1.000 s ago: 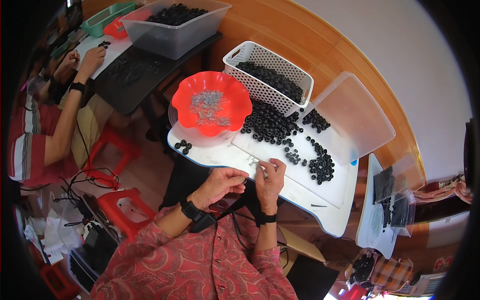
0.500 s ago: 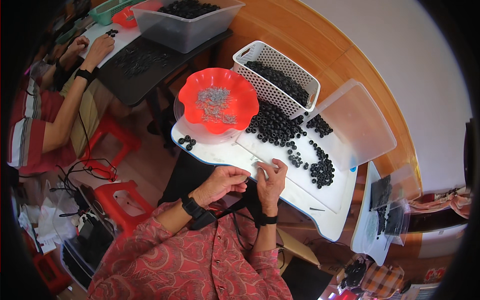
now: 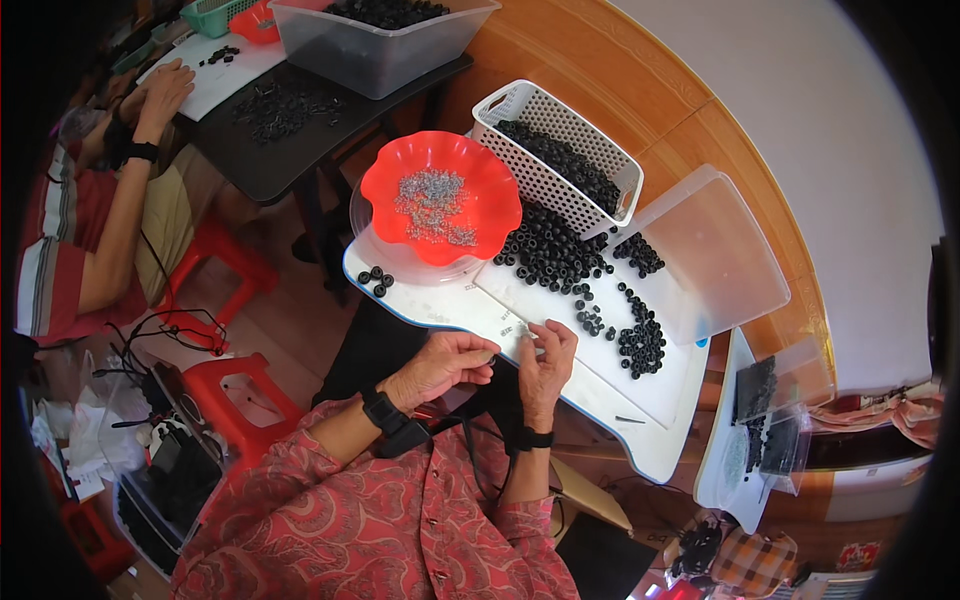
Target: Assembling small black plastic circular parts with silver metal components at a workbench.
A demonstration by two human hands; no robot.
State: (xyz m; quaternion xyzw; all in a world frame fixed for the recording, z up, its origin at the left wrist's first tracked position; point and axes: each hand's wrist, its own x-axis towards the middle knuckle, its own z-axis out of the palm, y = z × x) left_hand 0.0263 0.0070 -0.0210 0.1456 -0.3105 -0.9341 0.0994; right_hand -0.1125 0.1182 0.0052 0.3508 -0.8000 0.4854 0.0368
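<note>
My left hand (image 3: pixel 440 370) is held over my lap by the table's near edge, thumb and forefinger pinched together. Something small and dark seems to be at the fingertips, too small to name. My right hand (image 3: pixel 547 372) is beside it at the same edge, its fingers curled in toward the thumb; whatever they hold is hidden. A few tiny silvery metal pieces (image 3: pixel 507 330) lie on the white table (image 3: pixel 450 312) just beyond my fingertips. Farther off, a red wavy-rimmed bowl (image 3: pixel 378 192) holds many more of them. Black ring-like parts (image 3: pixel 550 250) are heaped to its right.
A white perforated basket (image 3: pixel 560 172) of black parts stands behind the heap, beside a clear plastic lid (image 3: pixel 720 260). Several black parts (image 3: pixel 376 281) sit at the table's left corner. A thin dark rod (image 3: pixel 630 420) lies near the right edge. At far left, another person works at a black table (image 3: pixel 290 165).
My right hand's fingers have curled in more, while my left pinch stays nearly the same. The view has shifted slightly. At the far left, the other person's hands have drawn together.
</note>
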